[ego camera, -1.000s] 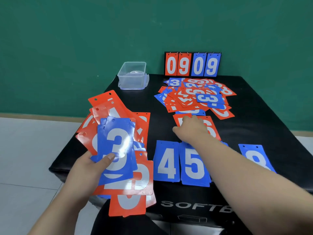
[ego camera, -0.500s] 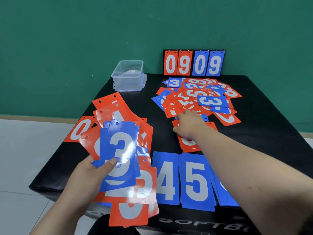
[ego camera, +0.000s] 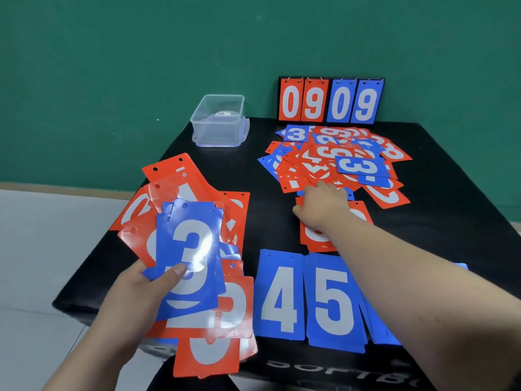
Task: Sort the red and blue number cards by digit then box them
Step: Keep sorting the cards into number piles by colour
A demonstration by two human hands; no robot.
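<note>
Item: loose heap of red and blue plastic number cards [ego camera: 338,162] lay just beyond our right hand [ego camera: 321,206], the nearer one, finger grip indiscernible; our left hand [ego camera: 132,294] clasped a fan of cards [ego camera: 191,249]

Only one view to work with: a wide-angle cam on the person's head, looking forward and down across the black table [ego camera: 451,193] toward the green wall [ego camera: 141,66]. It's closest to the left hand [ego camera: 135,294] and its fan of cards [ego camera: 194,244] at the bottom. The right hand [ego camera: 321,206] reaches mid-frame, and the flip scoreboard [ego camera: 329,100] sits far off at the table's back edge.
</note>
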